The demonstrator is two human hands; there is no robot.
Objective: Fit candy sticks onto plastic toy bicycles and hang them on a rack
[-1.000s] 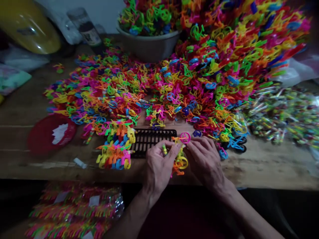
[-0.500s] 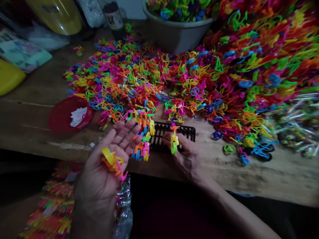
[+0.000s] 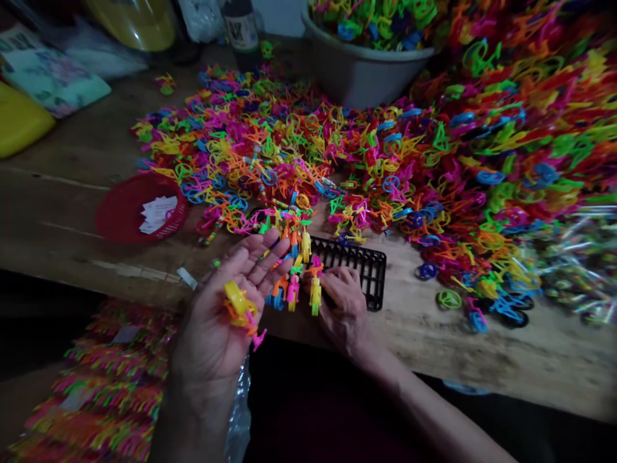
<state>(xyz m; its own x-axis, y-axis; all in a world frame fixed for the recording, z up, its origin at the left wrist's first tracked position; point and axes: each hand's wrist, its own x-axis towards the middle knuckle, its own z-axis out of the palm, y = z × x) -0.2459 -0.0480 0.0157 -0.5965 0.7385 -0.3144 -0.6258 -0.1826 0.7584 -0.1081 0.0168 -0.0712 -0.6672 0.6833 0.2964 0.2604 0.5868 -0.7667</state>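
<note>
My left hand (image 3: 226,321) is palm up with its fingers stretched out, and a small yellow, orange and pink plastic toy bicycle (image 3: 241,310) rests in it. Close by, my right hand (image 3: 344,305) is closed at a black slotted rack (image 3: 378,273), its fingertips at a toy bicycle (image 3: 315,289) with yellow and pink parts. The grip itself is partly hidden. Several multicoloured toy bicycles (image 3: 293,286) stand in a row along the rack's left part, just beyond my left fingers.
Heaped colourful plastic parts (image 3: 270,148) cover the back of the wooden table (image 3: 482,360). Behind them stands a grey tub (image 3: 371,74) full of parts. A red basket (image 3: 108,212) with paper slips is at left. Bagged toys (image 3: 106,386) hang or lie below the table edge.
My right hand has moved left along the rack, bringing its toy bicycle beside the row. The view has shifted slightly; the left hand still carries its toy bicycle.
</note>
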